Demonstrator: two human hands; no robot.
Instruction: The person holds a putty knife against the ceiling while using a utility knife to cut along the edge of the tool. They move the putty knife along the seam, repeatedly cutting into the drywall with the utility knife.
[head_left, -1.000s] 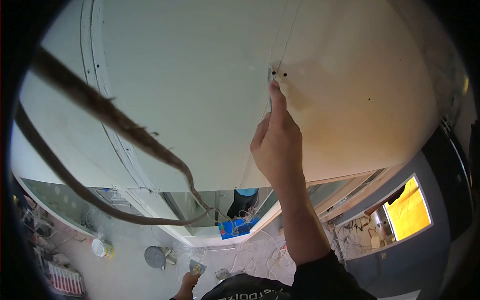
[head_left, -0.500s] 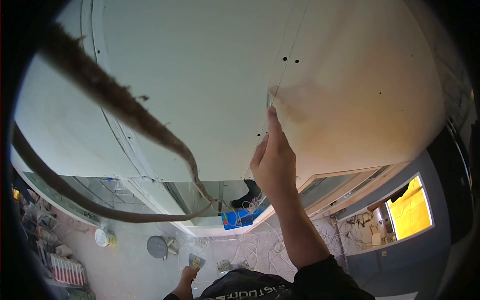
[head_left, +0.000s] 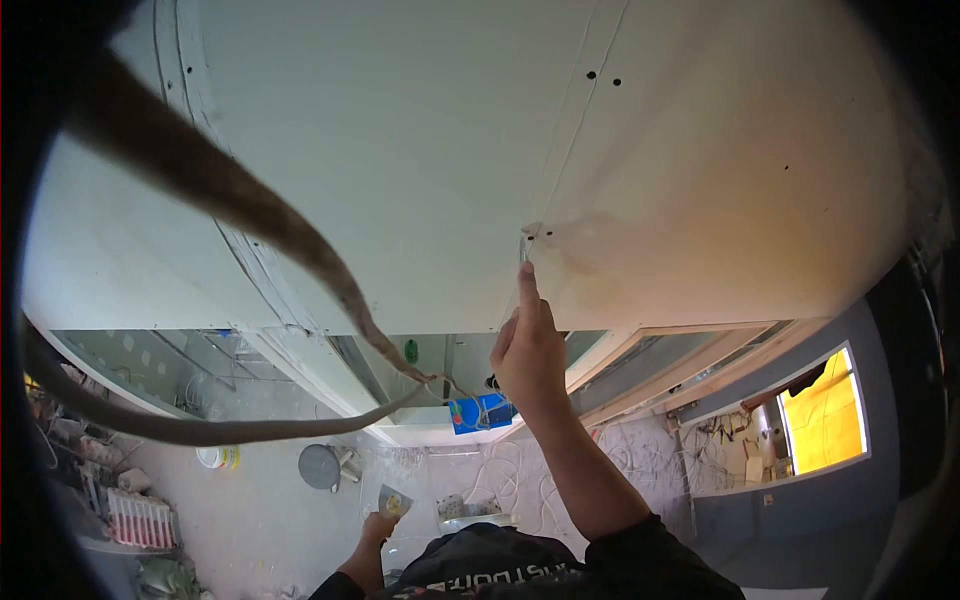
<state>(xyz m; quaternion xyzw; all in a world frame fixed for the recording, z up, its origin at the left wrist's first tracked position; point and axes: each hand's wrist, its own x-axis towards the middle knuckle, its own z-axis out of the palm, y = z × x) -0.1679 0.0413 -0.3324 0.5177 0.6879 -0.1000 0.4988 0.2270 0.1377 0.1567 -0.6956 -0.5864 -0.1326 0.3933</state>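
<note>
My right hand [head_left: 530,355] is raised to a pale plasterboard panel [head_left: 380,180], its index finger stretched along a thin scraper [head_left: 524,248] seen almost edge-on. The blade touches the board on the seam [head_left: 565,165], close to two dark screw holes. Low in the view, my left hand [head_left: 377,527] grips a wide putty knife [head_left: 396,500] with a yellowish lump of filler on its blade. Most of its handle is hidden in the fist.
A thick brown cable [head_left: 290,225] loops close in front on the left. Below are a blue box [head_left: 480,413], a white bucket [head_left: 218,457], a grey round lid or pail [head_left: 319,467] and loose white cables [head_left: 500,480]. A yellow-lit window [head_left: 825,415] is at right.
My right hand has drawn the scraper down the seam, past the lower pair of screw holes. My left hand stays low with the putty knife. The view has shifted slightly.
</note>
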